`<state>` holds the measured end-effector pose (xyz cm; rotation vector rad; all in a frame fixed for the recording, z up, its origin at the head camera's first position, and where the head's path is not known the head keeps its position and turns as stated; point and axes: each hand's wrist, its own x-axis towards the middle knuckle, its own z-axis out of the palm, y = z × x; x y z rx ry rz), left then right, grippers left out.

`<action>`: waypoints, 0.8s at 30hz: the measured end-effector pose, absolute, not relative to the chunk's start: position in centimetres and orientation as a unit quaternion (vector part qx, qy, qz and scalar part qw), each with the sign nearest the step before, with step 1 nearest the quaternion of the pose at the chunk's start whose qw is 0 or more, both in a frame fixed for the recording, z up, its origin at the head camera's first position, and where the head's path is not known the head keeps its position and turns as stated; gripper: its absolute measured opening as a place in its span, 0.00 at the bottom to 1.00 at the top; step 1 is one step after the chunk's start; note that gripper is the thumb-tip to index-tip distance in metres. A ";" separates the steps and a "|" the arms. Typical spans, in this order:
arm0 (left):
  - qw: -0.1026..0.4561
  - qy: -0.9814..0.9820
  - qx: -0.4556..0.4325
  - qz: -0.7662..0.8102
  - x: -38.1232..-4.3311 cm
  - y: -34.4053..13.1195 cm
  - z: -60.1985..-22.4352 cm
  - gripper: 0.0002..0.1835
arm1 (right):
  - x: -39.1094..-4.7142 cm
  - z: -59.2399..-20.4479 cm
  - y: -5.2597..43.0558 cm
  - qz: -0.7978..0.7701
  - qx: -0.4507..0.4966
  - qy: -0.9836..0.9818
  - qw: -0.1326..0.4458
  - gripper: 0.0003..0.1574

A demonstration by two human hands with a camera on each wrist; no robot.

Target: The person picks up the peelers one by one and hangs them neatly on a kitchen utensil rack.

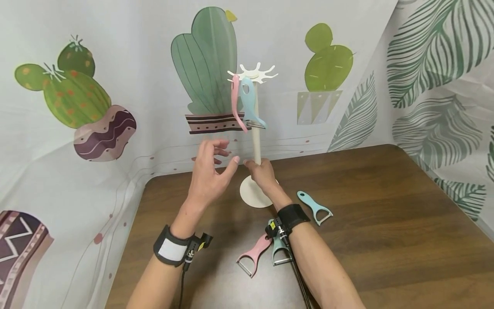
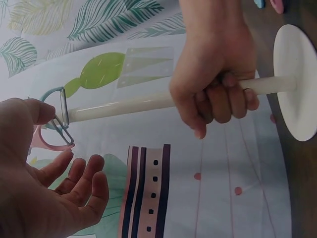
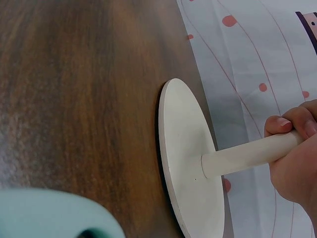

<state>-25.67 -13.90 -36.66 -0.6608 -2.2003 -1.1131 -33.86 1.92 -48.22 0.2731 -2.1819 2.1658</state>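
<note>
Stand (image 1: 256,146): on worktop (image 1: 386,206) | right hand (image 1: 264,177): gripping it | left hand (image 1: 208,178): relaxed, unclenched, left of stand | pink peeler (image 1: 234,101), blue peeler (image 1: 249,103): hung on stand

The post (image 1: 256,146) runs through my right fingers (image 2: 220,103), with its base (image 1: 251,194) beneath them on the bench (image 1: 386,193). Above them, at the post's top, sits the hook ring (image 1: 252,74); on its left side hang the left hung peeler (image 1: 233,101) and, just beside it, the right hung peeler (image 1: 249,101). My left fingers (image 1: 208,150) are left of the post, near these two; whether they touch, I cannot tell. Right of my right fingers and nearer me, the outer peeler (image 1: 310,203) lies on the bench. Closer still, the inner left peeler (image 1: 256,251) lies beside the inner right peeler (image 1: 278,243), partly hidden by my right wrist camera (image 1: 275,228). The cloth (image 1: 154,86) hangs behind my fingers.
</note>
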 end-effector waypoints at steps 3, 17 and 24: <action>0.282 -0.827 -0.248 -0.418 -25.2 -14.0 -37.3 0.25 | -33.8 -48.3 1.9 0.703 0.093 -0.705 0.027 0.30; 0.236 -0.847 -0.267 -0.394 -23.5 -13.3 -39.8 0.25 | -33.9 -48.3 2.0 0.702 0.091 -0.706 0.031 0.29; 0.211 -0.863 -0.255 -0.382 -22.8 -13.1 -41.0 0.25 | -33.9 -48.1 1.9 0.695 0.084 -0.714 0.032 0.29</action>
